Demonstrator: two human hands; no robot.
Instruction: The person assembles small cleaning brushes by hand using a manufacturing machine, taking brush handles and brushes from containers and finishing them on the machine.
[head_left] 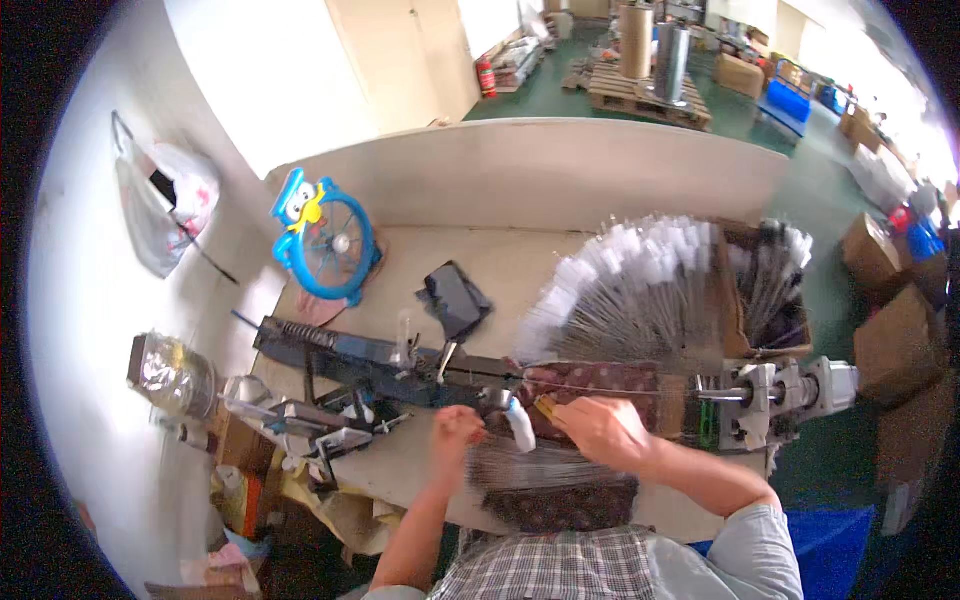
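Note:
My left hand [459,428] is closed, fingers curled and slightly blurred, just below the dark bench-top machine [370,360]; whatever it may hold cannot be made out. My right hand [605,432] pinches a small yellow object [545,406] of unclear kind, close to the machine's right end. Between my hands, a white piece with a bluish top [521,426] hangs at that end. Thin wires [540,468] lie in a bundle over dark spotted cloth [565,506] in front of me. A horizontal rod or wire runs above my right hand toward a metal spindle unit [770,395].
Behind the spindle, white-tipped wire brushes [630,270] fan out beside a cardboard box [735,300] of more. A blue toy-shaped fan [328,240] and a dark pouch [456,300] stand farther back. A low panel [540,170] edges the table. Cartons [900,350] flank the right.

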